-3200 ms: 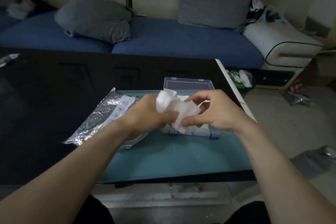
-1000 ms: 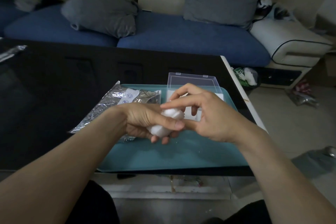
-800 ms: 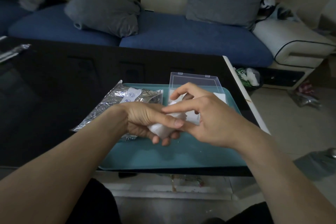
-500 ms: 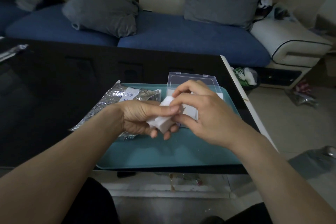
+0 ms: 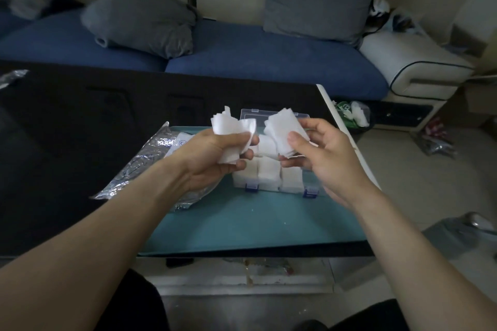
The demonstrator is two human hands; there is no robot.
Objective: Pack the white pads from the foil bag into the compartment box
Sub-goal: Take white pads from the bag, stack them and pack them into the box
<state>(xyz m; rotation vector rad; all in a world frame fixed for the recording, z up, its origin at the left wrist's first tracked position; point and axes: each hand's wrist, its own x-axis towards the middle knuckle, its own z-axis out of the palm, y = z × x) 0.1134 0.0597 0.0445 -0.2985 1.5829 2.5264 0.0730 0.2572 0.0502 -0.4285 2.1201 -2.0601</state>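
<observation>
While a wad of soft white pads (image 5: pixel 228 133) is gripped by the left hand (image 5: pixel 215 156), another wad (image 5: pixel 282 129) is pinched by the right hand (image 5: pixel 322 158).
Both are held above the clear plastic compartment box (image 5: pixel 269 169); each should probably be folded flat, then pressed into a free cell.

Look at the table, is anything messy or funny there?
A little. The white pads in the left hand are crumpled and fanned out unevenly, not a neat stack like those in the right hand. Small white flecks dot the teal tray in front of the compartment box.
</observation>
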